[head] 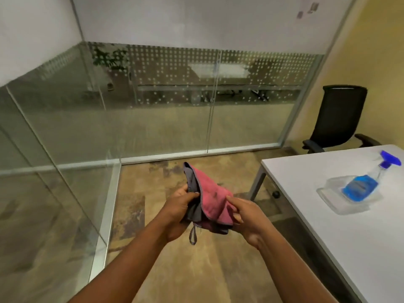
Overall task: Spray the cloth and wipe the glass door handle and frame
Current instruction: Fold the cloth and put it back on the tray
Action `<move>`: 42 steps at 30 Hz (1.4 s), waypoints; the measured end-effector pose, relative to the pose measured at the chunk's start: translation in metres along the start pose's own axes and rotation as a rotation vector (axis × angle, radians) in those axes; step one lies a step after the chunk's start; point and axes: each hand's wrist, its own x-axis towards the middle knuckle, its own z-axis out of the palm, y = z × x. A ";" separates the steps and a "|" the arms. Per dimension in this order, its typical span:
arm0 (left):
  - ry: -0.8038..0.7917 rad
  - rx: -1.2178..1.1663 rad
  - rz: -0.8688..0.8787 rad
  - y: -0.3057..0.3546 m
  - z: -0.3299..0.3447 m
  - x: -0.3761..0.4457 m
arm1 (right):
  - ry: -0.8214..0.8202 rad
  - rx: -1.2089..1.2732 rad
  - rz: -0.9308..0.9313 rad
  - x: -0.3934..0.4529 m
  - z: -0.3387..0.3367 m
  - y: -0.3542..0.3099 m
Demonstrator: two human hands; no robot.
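A pink and grey cloth (211, 201) is held between both hands above the floor, at the middle of the head view. My left hand (180, 206) grips its grey left side, thumb on top. My right hand (244, 213) pinches the pink right edge with its fingertips. A small grey loop hangs from the cloth's bottom. The spray bottle (364, 182), clear with blue liquid and a blue trigger head, lies on its side on the white table (328, 248) at the right, away from both hands. Glass panels with metal frames (211, 101) stand ahead and at the left; no door handle shows.
A black office chair (337, 119) stands behind the table by the yellow wall. A metal floor rail (111, 206) runs along the foot of the left glass panel. Worn brown floor lies between me and the glass.
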 end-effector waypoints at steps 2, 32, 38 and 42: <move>-0.037 0.001 -0.021 0.002 0.011 0.022 | 0.055 -0.013 0.001 0.006 -0.014 -0.003; -0.179 0.032 -0.258 -0.059 0.358 0.309 | 0.657 -0.777 -0.870 0.145 -0.303 -0.107; -0.242 0.023 -0.373 -0.070 0.388 0.359 | 0.556 -0.918 -0.714 0.176 -0.346 -0.105; -0.314 0.058 -0.460 -0.075 0.406 0.399 | 0.516 -0.920 -0.603 0.202 -0.369 -0.117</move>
